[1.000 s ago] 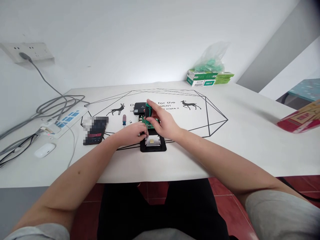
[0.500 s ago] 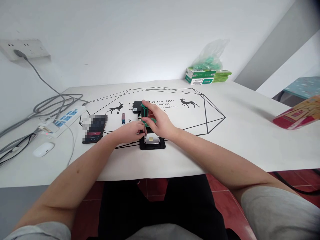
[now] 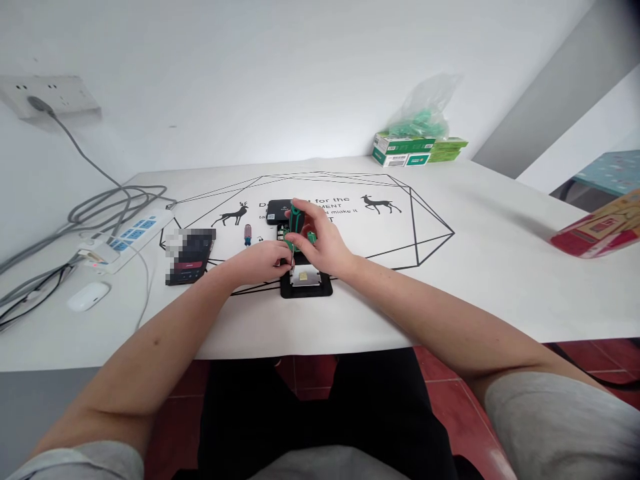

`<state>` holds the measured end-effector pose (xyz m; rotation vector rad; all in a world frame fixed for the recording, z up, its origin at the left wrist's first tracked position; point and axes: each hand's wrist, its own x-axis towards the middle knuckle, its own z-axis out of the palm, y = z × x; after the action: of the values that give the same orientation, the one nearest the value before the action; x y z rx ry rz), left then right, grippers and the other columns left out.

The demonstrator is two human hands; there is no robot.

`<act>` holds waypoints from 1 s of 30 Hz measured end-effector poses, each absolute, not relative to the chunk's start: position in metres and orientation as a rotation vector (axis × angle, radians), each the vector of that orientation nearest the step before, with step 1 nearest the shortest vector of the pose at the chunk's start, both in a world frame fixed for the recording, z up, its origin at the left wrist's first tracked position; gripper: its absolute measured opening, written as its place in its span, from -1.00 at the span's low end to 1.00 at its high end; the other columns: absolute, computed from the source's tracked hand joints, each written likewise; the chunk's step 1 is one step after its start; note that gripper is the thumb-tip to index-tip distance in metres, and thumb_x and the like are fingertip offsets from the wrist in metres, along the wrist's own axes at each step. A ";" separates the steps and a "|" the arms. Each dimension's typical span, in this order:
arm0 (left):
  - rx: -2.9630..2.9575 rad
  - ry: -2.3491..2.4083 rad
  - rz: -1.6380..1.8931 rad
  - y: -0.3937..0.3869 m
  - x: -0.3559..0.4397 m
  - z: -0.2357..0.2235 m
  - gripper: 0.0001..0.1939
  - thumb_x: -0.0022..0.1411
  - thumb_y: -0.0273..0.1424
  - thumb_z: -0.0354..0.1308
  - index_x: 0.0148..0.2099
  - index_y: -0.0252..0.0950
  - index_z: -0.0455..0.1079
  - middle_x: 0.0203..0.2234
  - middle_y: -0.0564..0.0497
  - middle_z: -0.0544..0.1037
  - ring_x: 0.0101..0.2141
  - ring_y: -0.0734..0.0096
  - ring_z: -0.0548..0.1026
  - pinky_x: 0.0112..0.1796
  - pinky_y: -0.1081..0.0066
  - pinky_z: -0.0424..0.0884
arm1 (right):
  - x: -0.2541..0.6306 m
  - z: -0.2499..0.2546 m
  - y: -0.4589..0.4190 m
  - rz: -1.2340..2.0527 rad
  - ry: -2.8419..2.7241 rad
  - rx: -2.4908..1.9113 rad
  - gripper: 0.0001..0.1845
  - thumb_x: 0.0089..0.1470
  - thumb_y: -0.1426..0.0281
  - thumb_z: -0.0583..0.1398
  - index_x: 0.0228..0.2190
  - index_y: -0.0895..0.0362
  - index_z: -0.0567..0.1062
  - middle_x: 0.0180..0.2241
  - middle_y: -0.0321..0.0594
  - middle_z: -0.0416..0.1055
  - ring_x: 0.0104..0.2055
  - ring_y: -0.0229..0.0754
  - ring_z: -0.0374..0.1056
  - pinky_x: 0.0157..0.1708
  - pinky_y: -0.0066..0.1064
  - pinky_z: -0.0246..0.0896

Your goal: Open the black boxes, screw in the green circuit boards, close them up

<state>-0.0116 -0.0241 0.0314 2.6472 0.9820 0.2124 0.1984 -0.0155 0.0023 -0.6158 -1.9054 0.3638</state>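
Note:
My right hand (image 3: 324,241) is wrapped round the green and black handle of a screwdriver (image 3: 297,217), its shaft pointing down. Below it lies a black rectangular device base (image 3: 306,291) with a silver metal plate (image 3: 311,276) that bears a small yellowish square. My left hand (image 3: 267,261) is closed at the base's left edge, fingertips pinched close to the screwdriver's shaft; what they pinch, if anything, is hidden. Behind my hands are a green circuit board (image 3: 284,235), partly covered, and a black cover (image 3: 278,209) with a white label.
A small screwdriver (image 3: 247,235) and tiny dark parts (image 3: 260,239) lie left of the board. Further left are a phone (image 3: 193,257), a white earphone case (image 3: 89,297) and a power strip (image 3: 137,237) with cables. Green boxes (image 3: 405,150) stand by the wall; a red package (image 3: 595,230) is at right.
The screwdriver handle has shifted slightly right and stands more upright in my right hand. My left hand stays at the base's left edge. The whole view has moved a little.

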 end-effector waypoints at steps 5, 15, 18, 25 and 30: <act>2.665 0.962 0.300 -0.021 -0.016 0.029 -0.78 0.35 -0.54 0.07 -0.24 -0.25 0.53 -0.24 -0.03 0.63 -0.26 0.28 0.59 -0.20 0.34 0.49 | 0.204 0.008 -0.019 0.354 -1.924 -0.576 -0.44 0.51 0.13 -0.01 0.43 -0.11 0.23 0.14 -0.08 0.54 0.02 0.03 0.53 0.03 0.02 0.57; 2.771 0.899 0.446 -0.020 -0.016 0.021 -0.77 0.41 -0.50 0.01 -0.25 -0.24 0.47 -0.22 -0.05 0.59 -0.26 0.27 0.55 -0.22 0.31 0.47 | 0.204 0.006 -0.012 0.295 -1.830 -0.565 -0.44 0.39 -0.01 0.18 0.30 -0.12 0.37 -0.20 -0.18 0.40 -0.24 -0.05 0.36 -0.14 0.00 0.53; 2.790 0.873 0.485 -0.017 -0.017 0.020 -0.78 0.42 -0.49 0.02 -0.21 -0.24 0.50 -0.23 -0.06 0.59 -0.20 0.21 0.56 -0.16 0.26 0.50 | 0.208 0.008 -0.013 0.402 -1.824 -0.555 -0.44 0.40 -0.02 0.17 0.31 -0.13 0.38 -0.28 -0.23 0.34 -0.27 -0.07 0.33 -0.16 -0.02 0.52; 2.793 0.877 0.514 -0.013 -0.020 0.019 -0.76 0.45 -0.46 0.03 -0.13 -0.24 0.55 -0.18 -0.09 0.60 -0.14 0.18 0.57 -0.08 0.22 0.53 | 0.218 0.016 -0.013 0.572 -1.754 -0.581 -0.60 0.46 0.02 0.11 0.18 -0.16 0.49 -0.36 -0.30 0.30 -0.35 -0.14 0.28 -0.25 -0.14 0.46; 2.802 0.963 0.523 -0.012 -0.023 0.017 -0.76 0.45 -0.43 0.05 -0.07 -0.23 0.56 -0.10 -0.12 0.58 -0.03 0.11 0.55 0.05 0.14 0.51 | 0.217 0.018 -0.012 0.498 -1.793 -0.533 -0.61 0.43 -0.01 0.13 0.14 -0.12 0.46 -0.05 -0.14 0.41 -0.04 -0.04 0.39 0.03 -0.01 0.49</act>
<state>-0.0229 -0.0115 0.0170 2.8021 0.9634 0.5232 0.2174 -0.0117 0.0179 -0.5327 -1.7929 0.4984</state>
